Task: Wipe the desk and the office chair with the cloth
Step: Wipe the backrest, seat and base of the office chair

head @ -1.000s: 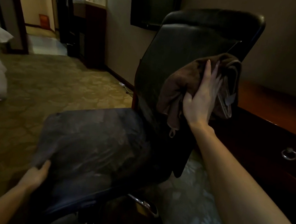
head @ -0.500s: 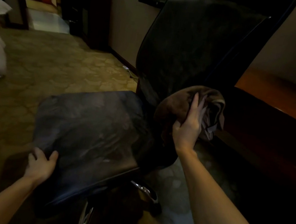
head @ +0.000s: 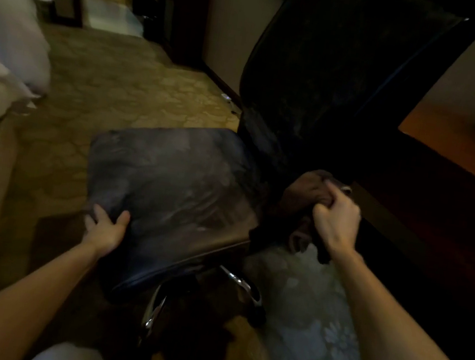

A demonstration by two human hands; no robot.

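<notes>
L hand (head: 105,229) fingers hooked over office chair (head: 182,190) seat corner, steadying. R hand (head: 336,219) fingers now fisted round cloth (head: 308,190), slid from backrest top to base. Backrest prob done; seat next, surface (head: 458,135) beyond fingers unconfirmed.

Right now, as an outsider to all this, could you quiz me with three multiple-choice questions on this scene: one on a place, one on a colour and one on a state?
1. Relative to the chair seat, the cloth is:
A on its middle
B beyond its left edge
C beyond its right edge

2. The cloth is:
A brown
B white
C blue

3. The right hand is:
A flat and open
B gripping the cloth
C an empty fist

Answers:
1 C: the cloth hangs bunched past the seat's right edge.
2 A: its fabric shows dark brown.
3 B: the fingers are curled round a bunch of the cloth.
</notes>
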